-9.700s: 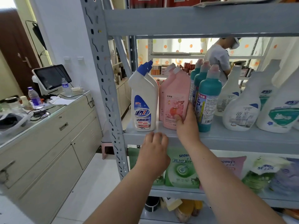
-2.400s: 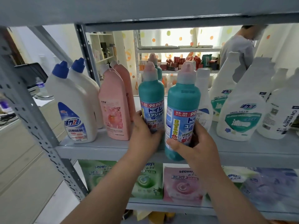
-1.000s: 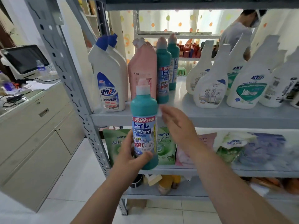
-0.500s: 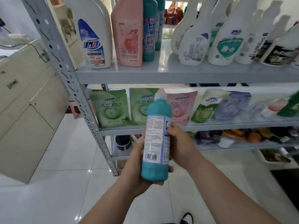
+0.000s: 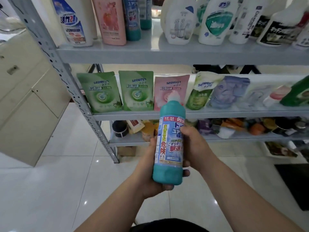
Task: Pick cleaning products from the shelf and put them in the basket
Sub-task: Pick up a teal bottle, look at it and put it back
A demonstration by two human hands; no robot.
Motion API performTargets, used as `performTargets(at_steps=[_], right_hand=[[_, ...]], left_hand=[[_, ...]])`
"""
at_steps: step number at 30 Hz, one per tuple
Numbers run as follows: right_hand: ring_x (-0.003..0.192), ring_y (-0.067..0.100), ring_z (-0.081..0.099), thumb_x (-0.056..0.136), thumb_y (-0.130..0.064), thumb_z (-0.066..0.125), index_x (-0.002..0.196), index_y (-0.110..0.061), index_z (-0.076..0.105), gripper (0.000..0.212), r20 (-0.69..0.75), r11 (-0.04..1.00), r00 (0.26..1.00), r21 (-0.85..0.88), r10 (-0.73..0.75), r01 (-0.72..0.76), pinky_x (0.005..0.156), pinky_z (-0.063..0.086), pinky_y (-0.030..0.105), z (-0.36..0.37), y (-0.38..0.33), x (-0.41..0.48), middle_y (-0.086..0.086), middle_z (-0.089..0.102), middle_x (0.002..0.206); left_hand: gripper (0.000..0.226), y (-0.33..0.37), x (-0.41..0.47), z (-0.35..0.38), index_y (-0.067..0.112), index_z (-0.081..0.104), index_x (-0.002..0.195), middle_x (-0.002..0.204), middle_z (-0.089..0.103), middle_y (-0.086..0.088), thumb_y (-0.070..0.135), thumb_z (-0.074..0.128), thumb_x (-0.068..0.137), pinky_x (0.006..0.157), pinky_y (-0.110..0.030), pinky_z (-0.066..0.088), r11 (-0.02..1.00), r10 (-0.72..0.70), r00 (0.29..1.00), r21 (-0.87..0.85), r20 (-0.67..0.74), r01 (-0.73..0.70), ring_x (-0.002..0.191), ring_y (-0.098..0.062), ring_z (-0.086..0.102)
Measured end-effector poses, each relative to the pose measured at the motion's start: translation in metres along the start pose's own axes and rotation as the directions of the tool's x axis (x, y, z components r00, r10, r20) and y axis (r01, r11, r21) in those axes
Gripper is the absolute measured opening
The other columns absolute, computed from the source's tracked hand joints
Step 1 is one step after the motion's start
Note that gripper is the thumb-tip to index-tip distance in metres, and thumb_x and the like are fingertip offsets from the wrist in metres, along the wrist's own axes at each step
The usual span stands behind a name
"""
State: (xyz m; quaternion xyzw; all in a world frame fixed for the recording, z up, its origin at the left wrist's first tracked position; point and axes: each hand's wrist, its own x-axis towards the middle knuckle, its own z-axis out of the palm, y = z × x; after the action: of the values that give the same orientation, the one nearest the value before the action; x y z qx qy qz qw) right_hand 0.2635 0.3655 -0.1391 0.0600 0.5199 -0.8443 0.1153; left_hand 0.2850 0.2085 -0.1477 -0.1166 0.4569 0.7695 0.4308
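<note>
I hold a teal cleaner bottle (image 5: 169, 146) with a pink cap upright in front of the grey metal shelf (image 5: 167, 53), well below its upper board. My left hand (image 5: 150, 178) grips the bottle's base from the left and underneath. My right hand (image 5: 194, 148) grips its middle from the right, fingers curled behind it. The label with Japanese print faces me. More cleaning bottles stand on the upper board: a white bottle (image 5: 75, 22), a pink bottle (image 5: 110, 20) and teal bottles (image 5: 133, 19). No basket is in view.
Green refill pouches (image 5: 100, 92) and a pink refill pouch (image 5: 168, 89) stand on the middle board, with mixed goods on the lowest board. A beige cabinet (image 5: 28, 101) is at the left. White floor tiles (image 5: 66, 190) spread below; a dark mat (image 5: 296, 183) lies at the right.
The bottle has been turned in my hands, so its front label faces me instead of the back label. The view has tipped slightly further down towards the floor.
</note>
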Motion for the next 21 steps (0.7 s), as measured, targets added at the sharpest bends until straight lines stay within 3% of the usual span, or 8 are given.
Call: performTargets(at_steps=[4,6,9,10,12,15,17,21], right_hand=[[0.097,0.026,0.076,0.068,-0.041,0.085,0.123,-0.020,0.063,0.062,-0.067,0.968,0.991,-0.233,-0.117,0.099,0.078,0.061,0.036,-0.034,-0.006,-0.019,0.007,0.077,0.109],[0.095,0.023,0.076,0.067,-0.045,0.085,0.122,-0.019,0.063,0.064,-0.056,0.972,0.995,-0.222,-0.086,0.072,0.077,0.060,0.034,-0.044,-0.005,-0.026,0.005,0.078,0.106],[0.096,0.027,0.074,0.073,-0.054,0.071,0.118,-0.012,0.069,0.061,-0.015,0.996,0.996,0.035,0.085,-0.085,0.089,0.059,0.047,-0.054,-0.004,-0.037,0.013,0.076,0.108],[0.099,0.030,0.073,0.075,-0.053,0.066,0.119,-0.010,0.070,0.062,0.000,0.984,0.989,0.104,0.145,-0.145,0.099,0.055,0.052,-0.058,-0.005,-0.040,0.017,0.075,0.111],[0.104,0.033,0.071,0.075,-0.046,0.061,0.127,-0.003,0.065,0.068,0.030,0.964,0.982,0.189,0.185,-0.187,0.103,0.051,0.052,-0.064,-0.006,-0.045,0.021,0.072,0.116],[0.107,0.034,0.070,0.073,-0.044,0.070,0.137,0.000,0.057,0.078,0.029,0.948,0.980,0.247,0.198,-0.199,0.097,0.057,0.049,-0.068,-0.006,-0.052,0.023,0.071,0.119],[0.099,0.030,0.073,0.084,-0.048,0.068,0.139,-0.004,0.055,0.072,0.040,0.947,0.977,0.241,0.209,-0.212,0.085,0.060,0.042,-0.070,-0.006,-0.056,0.019,0.073,0.111],[0.095,0.029,0.076,0.097,-0.050,0.060,0.138,-0.007,0.056,0.059,0.050,0.926,0.957,0.239,0.287,-0.290,0.075,0.061,0.036,-0.081,-0.004,-0.062,0.019,0.075,0.108]], left_hand=[[0.075,-0.030,0.008,0.034,0.028,0.074,0.111,0.106,0.079,-0.004,0.085,0.050,0.068,0.062,-0.030,0.056,0.983,0.131,0.982,0.147,-0.138,-0.110,0.085,-0.022,0.075],[0.073,-0.040,0.005,0.051,0.023,0.068,0.116,0.102,0.079,-0.006,0.083,0.060,0.073,0.060,-0.029,0.053,0.976,0.174,0.970,0.157,-0.169,-0.148,0.079,-0.021,0.075],[0.078,-0.052,-0.002,0.070,0.020,0.081,0.102,0.099,0.077,-0.014,0.085,0.057,0.064,0.042,-0.017,0.040,0.998,0.063,0.990,-0.017,-0.129,-0.065,0.078,-0.031,0.074],[0.078,-0.054,-0.006,0.076,0.020,0.083,0.098,0.096,0.075,-0.014,0.084,0.055,0.063,0.039,-0.016,0.039,0.995,0.022,0.995,-0.093,-0.100,-0.031,0.077,-0.034,0.075],[0.078,-0.058,-0.008,0.084,0.017,0.083,0.095,0.089,0.073,-0.013,0.082,0.053,0.065,0.037,-0.017,0.042,0.983,0.001,0.998,-0.184,-0.066,-0.013,0.072,-0.035,0.074],[0.080,-0.065,-0.008,0.094,0.015,0.082,0.098,0.089,0.073,-0.014,0.082,0.040,0.082,0.038,-0.021,0.046,0.956,-0.010,0.999,-0.294,-0.035,-0.001,0.069,-0.035,0.075],[0.088,-0.069,-0.007,0.098,0.008,0.078,0.107,0.094,0.074,-0.018,0.080,0.029,0.092,0.040,-0.028,0.053,0.925,-0.043,0.999,-0.379,-0.016,0.034,0.072,-0.037,0.075],[0.088,-0.078,-0.003,0.108,0.000,0.067,0.120,0.100,0.072,-0.027,0.078,0.035,0.095,0.042,-0.033,0.058,0.833,-0.060,0.997,-0.548,0.044,0.074,0.074,-0.043,0.074]])
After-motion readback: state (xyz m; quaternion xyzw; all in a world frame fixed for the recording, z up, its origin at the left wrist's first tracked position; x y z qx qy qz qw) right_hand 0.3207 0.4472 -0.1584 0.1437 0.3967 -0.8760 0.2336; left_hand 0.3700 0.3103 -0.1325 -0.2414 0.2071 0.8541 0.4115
